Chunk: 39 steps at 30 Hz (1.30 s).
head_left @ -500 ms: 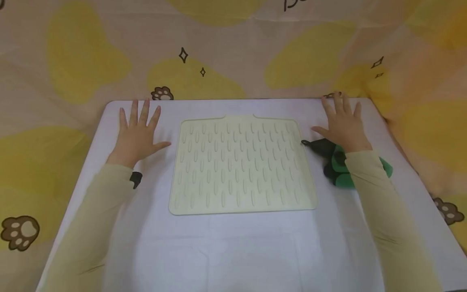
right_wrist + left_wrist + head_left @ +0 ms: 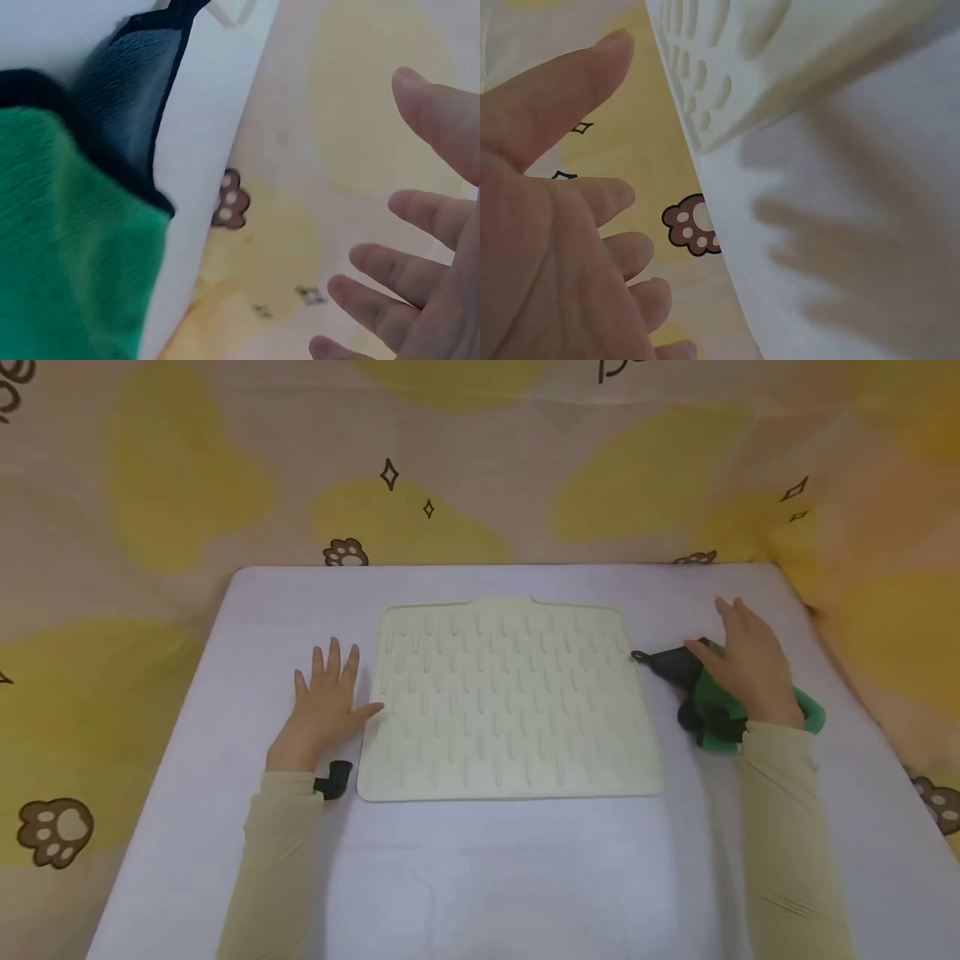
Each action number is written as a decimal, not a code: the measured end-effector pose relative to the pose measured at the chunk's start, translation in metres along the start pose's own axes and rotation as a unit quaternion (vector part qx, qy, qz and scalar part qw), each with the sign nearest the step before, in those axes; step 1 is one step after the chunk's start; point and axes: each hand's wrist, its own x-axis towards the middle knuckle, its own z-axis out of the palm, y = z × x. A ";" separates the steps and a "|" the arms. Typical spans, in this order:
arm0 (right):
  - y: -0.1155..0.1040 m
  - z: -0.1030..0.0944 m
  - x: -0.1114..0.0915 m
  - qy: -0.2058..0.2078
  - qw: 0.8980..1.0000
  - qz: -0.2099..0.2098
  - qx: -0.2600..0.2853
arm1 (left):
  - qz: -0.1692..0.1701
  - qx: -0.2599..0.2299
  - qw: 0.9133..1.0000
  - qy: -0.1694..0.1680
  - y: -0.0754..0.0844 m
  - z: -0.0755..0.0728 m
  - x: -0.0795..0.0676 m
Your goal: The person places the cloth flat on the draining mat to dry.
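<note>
A cream mat [image 2: 510,702] with rows of raised oval ridges and a tab at its far edge lies mid-table. My left hand [image 2: 322,706] hovers at its left side, fingers spread and thumb tip overlapping the mat's edge in the head view. In the left wrist view the palm shows with nothing in it. On the right a green and dark grey cloth [image 2: 712,693] with a hanging loop lies bunched up. My right hand [image 2: 753,664] is above this cloth and hides part of it. Its fingers are extended and hold nothing in the right wrist view.
The white table [image 2: 495,877] has a far edge against a patterned curtain [image 2: 465,460] with yellow patches and paw prints. The curtain also runs down both sides. A dark wrist camera [image 2: 334,780] sits at my left cuff.
Both hands have drawn back from the table's far edge. The left has moved toward the mat; the right has shifted outward over the cloth. Mat and cloth lie as before, with the view slightly shifted.
</note>
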 end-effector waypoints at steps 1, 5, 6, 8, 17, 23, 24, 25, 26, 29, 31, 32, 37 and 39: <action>0.003 -0.001 -0.005 -0.003 1.000 0.011 0.015 | 0.001 -0.011 1.000 -0.001 0.003 0.003 -0.002; 0.016 0.000 -0.023 0.009 0.997 0.047 0.058 | 0.007 -0.050 0.999 -0.008 0.010 0.014 -0.008; 0.019 0.001 -0.027 0.018 0.996 0.055 0.062 | 0.008 -0.057 0.998 -0.008 0.011 0.015 -0.009; 0.024 0.003 -0.034 0.034 0.995 0.073 0.066 | 0.010 -0.066 0.998 -0.008 0.010 0.018 -0.012; 0.047 0.012 -0.063 0.043 0.989 0.128 0.054 | 0.045 -0.125 0.990 -0.037 0.012 0.035 -0.009; 0.047 0.021 -0.060 0.007 0.988 0.137 0.064 | 0.060 -0.130 0.989 -0.041 0.006 0.039 -0.010; 0.048 0.023 -0.060 -0.002 0.988 0.137 0.065 | 0.061 -0.128 0.989 -0.041 0.004 0.040 -0.010; 0.049 0.025 -0.059 -0.012 0.989 0.133 0.063 | 0.059 -0.126 0.989 -0.040 0.004 0.040 -0.011; 0.049 0.027 -0.058 -0.020 0.989 0.129 0.066 | 0.058 -0.126 0.990 -0.039 0.003 0.040 -0.012; 0.054 0.032 -0.059 -0.029 0.991 0.112 0.064 | 0.060 -0.122 0.990 -0.036 0.003 0.040 -0.013; 0.058 0.035 -0.064 -0.021 0.993 0.101 0.063 | 0.064 -0.122 0.990 -0.034 0.004 0.040 -0.012; 0.059 0.036 -0.066 -0.013 0.993 0.101 0.064 | 0.066 -0.122 0.990 -0.033 0.005 0.041 -0.011; 0.060 0.038 -0.071 0.032 0.986 0.133 0.098 | 0.070 -0.115 0.990 -0.038 0.005 0.043 -0.008; 0.059 0.035 -0.072 0.051 0.979 0.159 0.120 | 0.071 -0.113 0.990 -0.042 0.003 0.044 -0.007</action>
